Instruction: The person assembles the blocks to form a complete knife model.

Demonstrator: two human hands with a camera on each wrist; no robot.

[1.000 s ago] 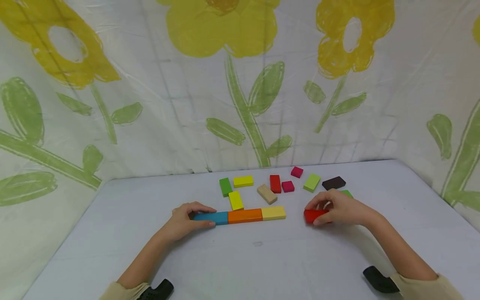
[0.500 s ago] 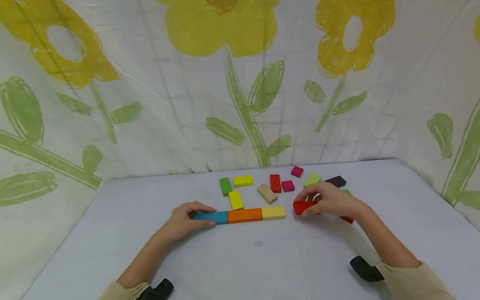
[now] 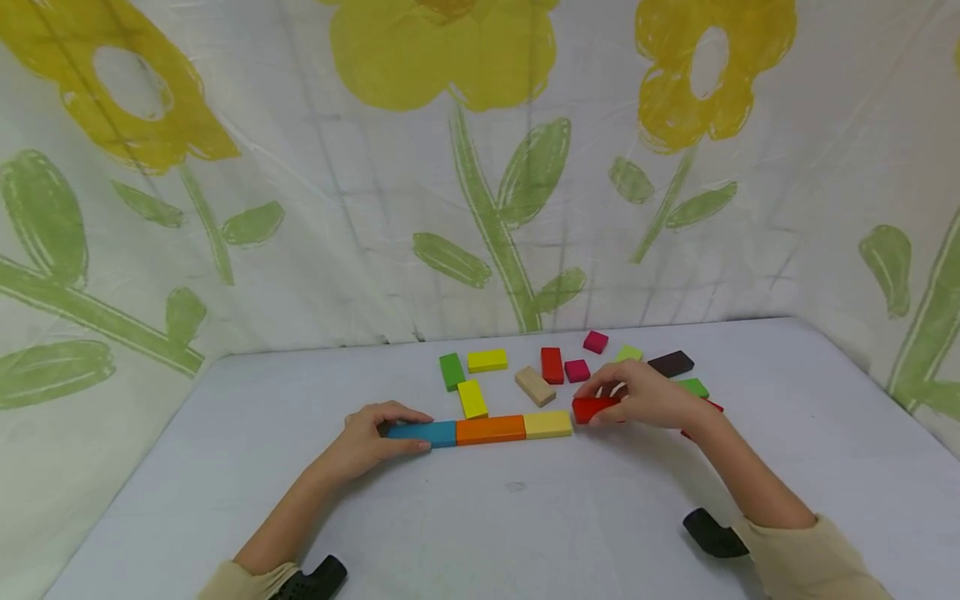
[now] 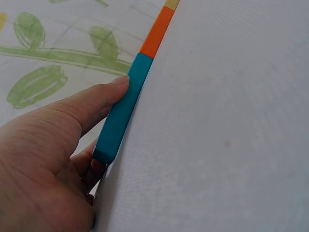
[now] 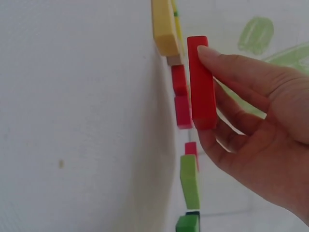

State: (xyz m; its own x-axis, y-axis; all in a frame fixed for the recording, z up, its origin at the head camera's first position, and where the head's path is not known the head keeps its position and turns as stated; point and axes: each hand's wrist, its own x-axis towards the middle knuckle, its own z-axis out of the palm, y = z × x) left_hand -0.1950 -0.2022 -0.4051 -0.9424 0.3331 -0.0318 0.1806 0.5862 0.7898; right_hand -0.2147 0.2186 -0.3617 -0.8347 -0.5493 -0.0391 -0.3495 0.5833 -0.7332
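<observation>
A blue block [image 3: 435,432], an orange block [image 3: 491,429] and a pale yellow block [image 3: 548,423] lie end to end in a row on the white table. My left hand [image 3: 378,433] grips the blue block at the row's left end, thumb on the near side. Between thumb and fingers, my right hand [image 3: 648,396] holds a red block [image 5: 202,87]. That block is raised off the table, just right of the pale yellow block, with a small gap in the head view. Part of its far side is hidden by the fingers.
Behind the row lie loose blocks: green [image 3: 452,372], yellow [image 3: 487,360], another yellow [image 3: 472,400], beige [image 3: 535,386], red [image 3: 552,365] and two pink. A dark block [image 3: 671,364] and a green block [image 3: 693,387] lie beyond my right hand. Red pieces are partly hidden by the forearm.
My right hand has lifted the red block and carried it left toward the row's right end, uncovering red pieces behind the forearm. The left hand and the row have not moved.
</observation>
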